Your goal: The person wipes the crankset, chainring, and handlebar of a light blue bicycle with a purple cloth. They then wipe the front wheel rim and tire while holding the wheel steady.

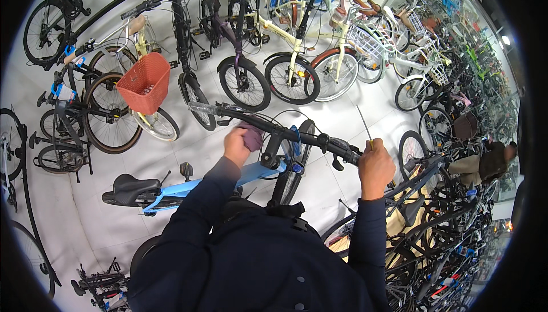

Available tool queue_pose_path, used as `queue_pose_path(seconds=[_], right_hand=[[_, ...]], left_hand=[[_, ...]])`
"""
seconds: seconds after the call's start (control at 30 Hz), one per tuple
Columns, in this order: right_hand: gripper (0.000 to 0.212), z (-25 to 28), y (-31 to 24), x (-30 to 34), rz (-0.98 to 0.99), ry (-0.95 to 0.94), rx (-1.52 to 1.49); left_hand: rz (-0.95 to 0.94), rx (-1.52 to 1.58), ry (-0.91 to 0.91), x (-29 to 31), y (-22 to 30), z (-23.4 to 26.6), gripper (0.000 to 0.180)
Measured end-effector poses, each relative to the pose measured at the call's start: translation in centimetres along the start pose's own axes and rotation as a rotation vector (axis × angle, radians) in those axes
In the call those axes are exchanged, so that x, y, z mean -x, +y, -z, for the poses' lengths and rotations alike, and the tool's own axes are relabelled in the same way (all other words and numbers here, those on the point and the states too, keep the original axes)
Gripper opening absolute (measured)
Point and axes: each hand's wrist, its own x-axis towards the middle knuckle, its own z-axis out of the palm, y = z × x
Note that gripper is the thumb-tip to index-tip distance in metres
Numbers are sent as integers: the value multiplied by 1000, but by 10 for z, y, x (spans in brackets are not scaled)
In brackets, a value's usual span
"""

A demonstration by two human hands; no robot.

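A light blue bicycle (pixel 188 189) stands in front of me, its black saddle (pixel 130 188) to the left and its black handlebar (pixel 297 135) running across the middle. My left hand (pixel 238 145) presses a purple cloth (pixel 251 137) against the handlebar near the stem. My right hand (pixel 375 166) sits at the handlebar's right grip (pixel 345 150) and holds a thin metal tool (pixel 365 125) that points upward.
Many parked bicycles surround me: a cream one (pixel 297 43), a black one (pixel 188 83), one with a red basket (pixel 145 82), white ones with wire baskets (pixel 419 72). More bikes crowd the right side, where another person (pixel 485 163) bends down. White tiled floor (pixel 348 115).
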Motion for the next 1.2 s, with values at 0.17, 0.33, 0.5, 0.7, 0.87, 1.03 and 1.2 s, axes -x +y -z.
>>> queue_pose_path(seconds=[0.17, 0.33, 0.5, 0.7, 0.87, 1.03, 1.2], right_hand=[[21, 2, 0, 0, -16, -41, -38], [21, 2, 1, 1, -19, -49, -59], [21, 2, 0, 2, -11, -27, -44], [22, 1, 0, 1, -12, -35, -34], [22, 1, 0, 1, -14, -25, -45], [21, 1, 0, 0, -31, -38, -84], [21, 0, 1, 1, -38, -44, -76]], left_hand=[[27, 81, 205, -8, 5, 9, 32], [-32, 22, 354, -11, 70, 2, 26], [-25, 13, 303, 6, 84, -27, 26], [376, 117, -359, 31, 28, -35, 25], [175, -474, -154, 61, -1, -40, 22], [285, -500, -121, 70, 14, -52, 20], [65, -803, -195, 73, 34, -73, 20]])
